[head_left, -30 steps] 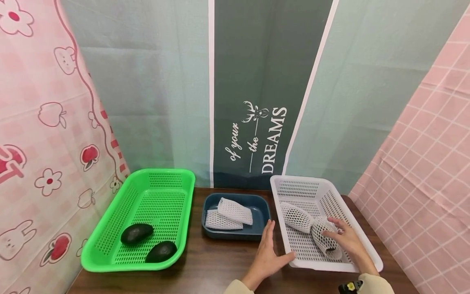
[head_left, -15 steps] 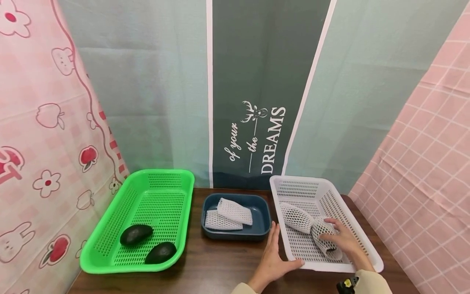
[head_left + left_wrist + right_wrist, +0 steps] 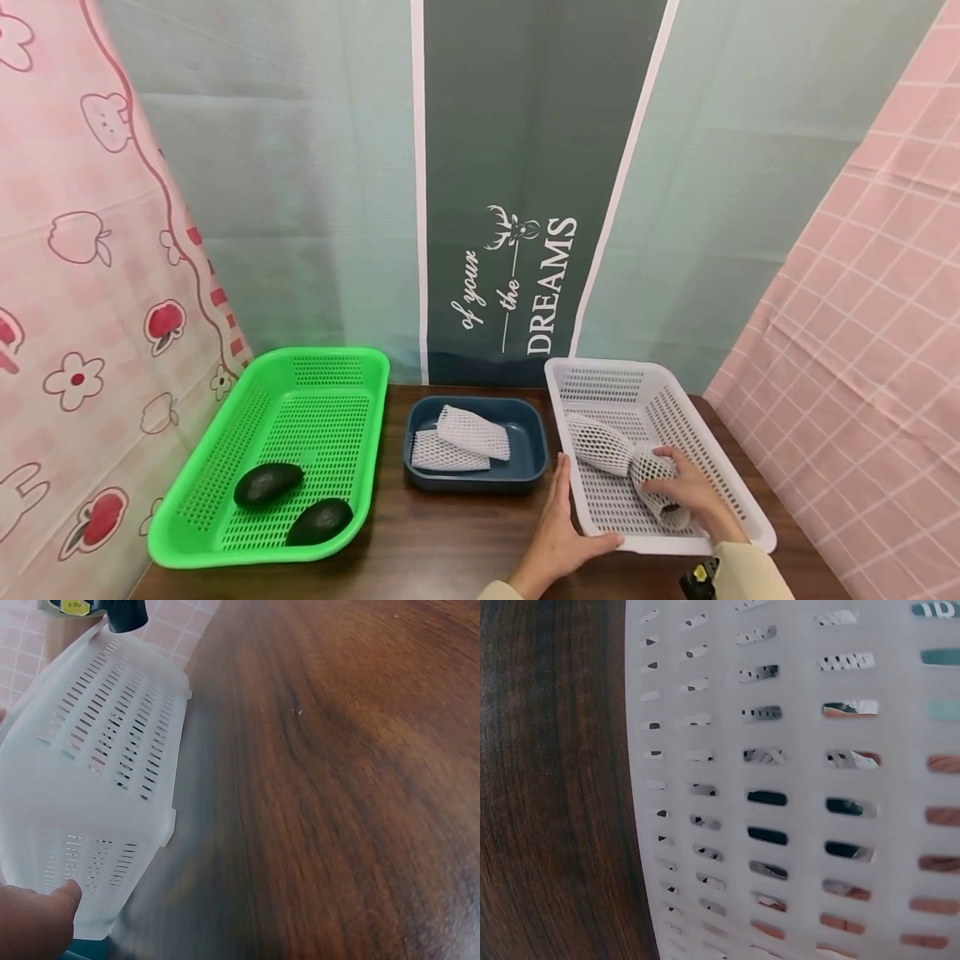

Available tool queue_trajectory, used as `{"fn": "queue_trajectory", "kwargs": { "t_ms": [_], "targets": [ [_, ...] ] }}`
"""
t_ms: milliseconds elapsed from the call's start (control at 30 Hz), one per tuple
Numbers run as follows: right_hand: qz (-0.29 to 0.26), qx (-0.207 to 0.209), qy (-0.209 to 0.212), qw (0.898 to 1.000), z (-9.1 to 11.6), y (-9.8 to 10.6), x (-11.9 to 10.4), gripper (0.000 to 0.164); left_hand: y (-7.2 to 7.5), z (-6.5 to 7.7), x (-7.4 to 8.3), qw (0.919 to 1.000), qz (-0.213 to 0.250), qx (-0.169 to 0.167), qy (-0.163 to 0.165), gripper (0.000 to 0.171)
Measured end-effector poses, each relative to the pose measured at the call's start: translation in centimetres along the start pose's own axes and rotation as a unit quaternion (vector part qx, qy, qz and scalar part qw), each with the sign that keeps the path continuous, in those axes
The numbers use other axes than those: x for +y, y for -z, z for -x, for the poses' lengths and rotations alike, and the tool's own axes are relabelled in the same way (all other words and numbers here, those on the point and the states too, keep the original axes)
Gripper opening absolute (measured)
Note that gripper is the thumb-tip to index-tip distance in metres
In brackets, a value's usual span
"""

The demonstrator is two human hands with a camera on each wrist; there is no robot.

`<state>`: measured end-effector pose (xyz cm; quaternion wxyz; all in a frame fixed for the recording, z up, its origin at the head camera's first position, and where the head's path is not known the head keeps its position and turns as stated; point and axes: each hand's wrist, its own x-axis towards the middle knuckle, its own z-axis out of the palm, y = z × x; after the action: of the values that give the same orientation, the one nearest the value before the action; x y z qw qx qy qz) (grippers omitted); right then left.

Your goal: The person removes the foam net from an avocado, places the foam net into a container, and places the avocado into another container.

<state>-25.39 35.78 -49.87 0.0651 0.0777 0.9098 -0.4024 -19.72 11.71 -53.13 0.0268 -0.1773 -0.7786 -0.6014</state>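
Observation:
In the head view my right hand (image 3: 688,492) reaches into the white basket (image 3: 708,437) and grips a dark avocado in a white foam net sleeve (image 3: 647,467), thumb on one side and fingers on the other. The sleeve's near end gapes, showing something dark inside. Touching it, a second net-wrapped piece (image 3: 600,443) lies along the left wall. My left hand (image 3: 558,537) rests against the basket's near left corner, fingers fairly straight, thumb spread along the front. The left wrist view shows its thumb (image 3: 64,904) at the wall. In the right wrist view the slotted wall (image 3: 724,772) hides the hand.
At the left stands a green basket (image 3: 375,417) with two dark avocados (image 3: 268,485). A blue tray (image 3: 532,475) holds flat foam net sleeves (image 3: 474,433) in the middle. All stand on a brown wooden table (image 3: 442,533), with cloth curtains behind and at both sides.
My left hand has moved right, from beside the blue tray to the white basket's corner. My right hand stays on the net-wrapped avocado. The head view has shifted slightly right.

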Motion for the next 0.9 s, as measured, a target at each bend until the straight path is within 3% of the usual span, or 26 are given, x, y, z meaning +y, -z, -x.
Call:
{"fn": "queue_trajectory", "kwargs": {
  "t_ms": [400, 900],
  "targets": [
    [-0.02, -0.005, 0.001, 1.0, -0.18, -0.19, -0.14, 0.083, 0.08, -0.13, 0.26, 0.9996, 0.013, 0.001, 0.024, 0.109],
    [-0.01, 0.015, -0.011, 1.0, -0.06, -0.33, 0.48, 0.067, -0.05, 0.05, 0.19, 0.9992, 0.012, 0.0, 0.039, 0.111]
  ]
}}
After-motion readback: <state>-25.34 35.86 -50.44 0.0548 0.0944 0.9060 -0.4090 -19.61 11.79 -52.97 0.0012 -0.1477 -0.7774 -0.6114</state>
